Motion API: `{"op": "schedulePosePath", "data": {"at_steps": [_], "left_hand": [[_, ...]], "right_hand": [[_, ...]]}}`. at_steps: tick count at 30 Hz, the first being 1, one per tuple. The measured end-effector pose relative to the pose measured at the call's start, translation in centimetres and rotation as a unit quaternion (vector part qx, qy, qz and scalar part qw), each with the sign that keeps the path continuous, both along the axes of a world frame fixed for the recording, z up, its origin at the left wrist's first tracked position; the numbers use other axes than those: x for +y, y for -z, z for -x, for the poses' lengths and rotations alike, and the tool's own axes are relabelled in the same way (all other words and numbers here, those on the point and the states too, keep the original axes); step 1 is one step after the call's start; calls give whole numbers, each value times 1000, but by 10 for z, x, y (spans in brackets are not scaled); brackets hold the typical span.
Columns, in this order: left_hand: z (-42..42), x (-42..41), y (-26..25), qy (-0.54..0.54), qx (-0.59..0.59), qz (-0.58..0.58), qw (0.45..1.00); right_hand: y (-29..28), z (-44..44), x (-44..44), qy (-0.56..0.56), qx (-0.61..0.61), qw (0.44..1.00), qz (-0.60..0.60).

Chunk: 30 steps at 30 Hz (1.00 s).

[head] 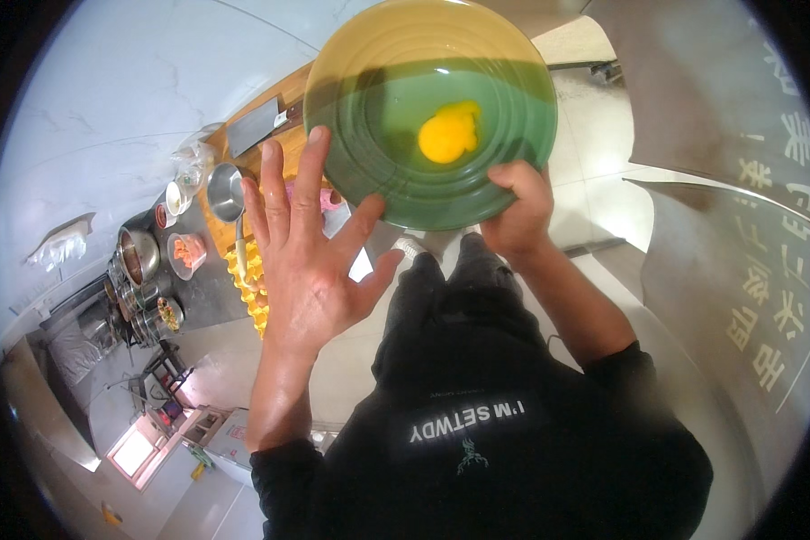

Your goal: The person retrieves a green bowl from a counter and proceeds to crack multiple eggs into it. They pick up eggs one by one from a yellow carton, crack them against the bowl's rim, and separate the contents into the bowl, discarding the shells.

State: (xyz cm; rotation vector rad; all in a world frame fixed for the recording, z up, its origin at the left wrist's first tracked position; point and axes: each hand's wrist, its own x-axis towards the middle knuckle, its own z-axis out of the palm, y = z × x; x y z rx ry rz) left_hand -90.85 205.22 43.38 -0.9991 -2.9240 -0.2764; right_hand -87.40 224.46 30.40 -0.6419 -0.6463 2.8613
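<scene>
My right hand grips the near right rim of a round, ribbed green dish, thumb on top of the rim. In the dish lies a raw egg yolk, slightly spread at one side, in clear egg white. The far part of the dish looks yellowish where light falls on it. My left hand is held back up with fingers apart, holding nothing. Its fingertips overlap the left rim of the dish; I cannot tell whether they touch it.
On my left, a wooden board bears a cleaver and a small metal saucepan. A yellow egg tray sits at the counter's near edge. Beyond are a tub of orange pieces and metal pots. Lettered panels stand right.
</scene>
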Motion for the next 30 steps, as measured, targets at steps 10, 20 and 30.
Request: {"op": "schedulePosePath", "data": {"at_steps": [10,20,30], "left_hand": [[4,-3,0,52,-12,-15,998],[13,-5,-1,95,15,-22,995],[24,1,-1,116,-10,-14,993]], "right_hand": [[5,0,-4,-32,-8,945,-326],[9,-3,-6,-45,17,986,-160],[-5,0,-16,-20,-48,998,28]]}}
